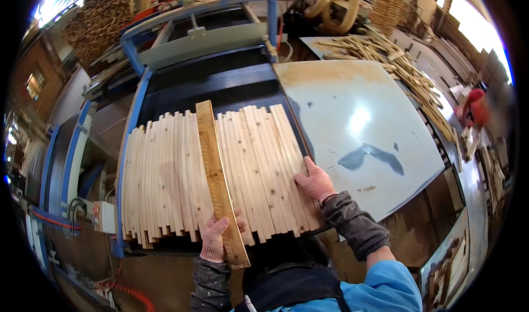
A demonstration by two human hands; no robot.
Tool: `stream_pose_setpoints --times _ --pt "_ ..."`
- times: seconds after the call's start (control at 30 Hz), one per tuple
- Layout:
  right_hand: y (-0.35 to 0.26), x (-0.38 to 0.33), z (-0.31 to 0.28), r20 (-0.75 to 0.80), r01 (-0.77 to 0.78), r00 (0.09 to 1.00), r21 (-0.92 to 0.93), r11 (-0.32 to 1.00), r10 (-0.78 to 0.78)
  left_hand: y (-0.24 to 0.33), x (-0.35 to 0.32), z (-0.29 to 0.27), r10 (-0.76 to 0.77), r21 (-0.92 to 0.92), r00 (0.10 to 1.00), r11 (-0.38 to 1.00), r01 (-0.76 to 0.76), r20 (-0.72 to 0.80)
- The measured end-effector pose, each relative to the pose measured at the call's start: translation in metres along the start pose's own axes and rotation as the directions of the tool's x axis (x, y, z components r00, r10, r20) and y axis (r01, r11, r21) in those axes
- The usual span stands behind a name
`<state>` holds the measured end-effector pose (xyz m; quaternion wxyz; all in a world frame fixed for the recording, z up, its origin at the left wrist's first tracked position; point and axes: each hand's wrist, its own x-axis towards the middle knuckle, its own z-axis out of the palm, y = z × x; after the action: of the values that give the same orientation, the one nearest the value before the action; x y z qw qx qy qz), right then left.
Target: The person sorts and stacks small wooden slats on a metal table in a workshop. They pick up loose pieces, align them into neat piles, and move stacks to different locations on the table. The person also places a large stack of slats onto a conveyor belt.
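A row of pale wooden strips (171, 174) lies side by side on the dark belt of a blue-framed machine, their ends uneven. My left hand (216, 237), in a light pink knit glove, is closed round the lower part of a longer, darker wooden board (211, 160) with rough edges. That board slants over the middle of the row, its near end sticking out toward me. At the row's right edge rests my right hand (317, 182), gloved alike. Its fingers are stretched out along the outermost strip and the thumb is spread onto the wood.
A pale metal table (358, 114) with dark stains adjoins the belt on the right. Beyond it lies a heap of loose wooden sticks (397, 64). The machine's blue crossbar (198, 14) spans the far end. A person in red (473, 107) is at far right.
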<state>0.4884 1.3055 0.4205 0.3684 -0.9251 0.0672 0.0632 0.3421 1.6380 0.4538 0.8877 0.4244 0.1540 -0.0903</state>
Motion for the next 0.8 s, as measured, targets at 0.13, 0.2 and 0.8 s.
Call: stream_pose_setpoints --times 0.13,0.2,0.8 --pt "0.002 -0.033 -0.009 -0.203 0.117 0.972 -0.005 0.993 -0.115 -0.018 0.0 0.033 -0.05 0.026 0.993 0.999 0.047 0.109" --pt "0.035 -0.05 -0.005 -0.301 0.233 0.941 0.242 0.942 -0.155 -0.027 -0.003 0.061 -0.119 0.073 0.981 0.991 0.109 0.154" --pt "0.247 -0.319 -0.211 -0.097 -0.037 0.928 0.936 0.35 0.359 -0.342 -0.071 0.324 -0.792 0.202 0.289 0.453 0.868 0.537"
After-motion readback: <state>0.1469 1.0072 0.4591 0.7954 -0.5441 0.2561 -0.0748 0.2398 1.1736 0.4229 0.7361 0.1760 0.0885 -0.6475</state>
